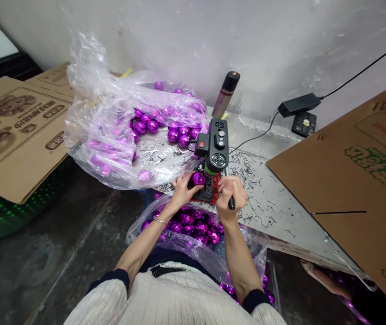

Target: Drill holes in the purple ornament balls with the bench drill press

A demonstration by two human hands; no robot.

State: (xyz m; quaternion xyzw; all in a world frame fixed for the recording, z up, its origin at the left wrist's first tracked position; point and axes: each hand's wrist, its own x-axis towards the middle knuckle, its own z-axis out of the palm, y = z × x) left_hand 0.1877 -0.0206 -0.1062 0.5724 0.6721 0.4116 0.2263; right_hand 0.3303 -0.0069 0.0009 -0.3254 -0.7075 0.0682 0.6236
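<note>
A shiny purple faceted ball (198,179) sits at the base of a small black bench machine (218,146) with round vents and a red switch. My left hand (183,189) grips that ball between thumb and fingers, below the machine's head. On the machine's right side, my right hand (230,196) is wrapped round a black lever handle (231,204), whose end pokes out below the fist. Purple balls (199,225) fill an open clear plastic bag (138,225) right in front of my body, under the table's edge.
Another large clear bag (104,108) of purple balls lies left on the table (257,203), which is strewn with small dark bits. A spray can (225,95) and a black power adapter (299,104) stand behind. Cardboard boxes (20,131) flank both sides.
</note>
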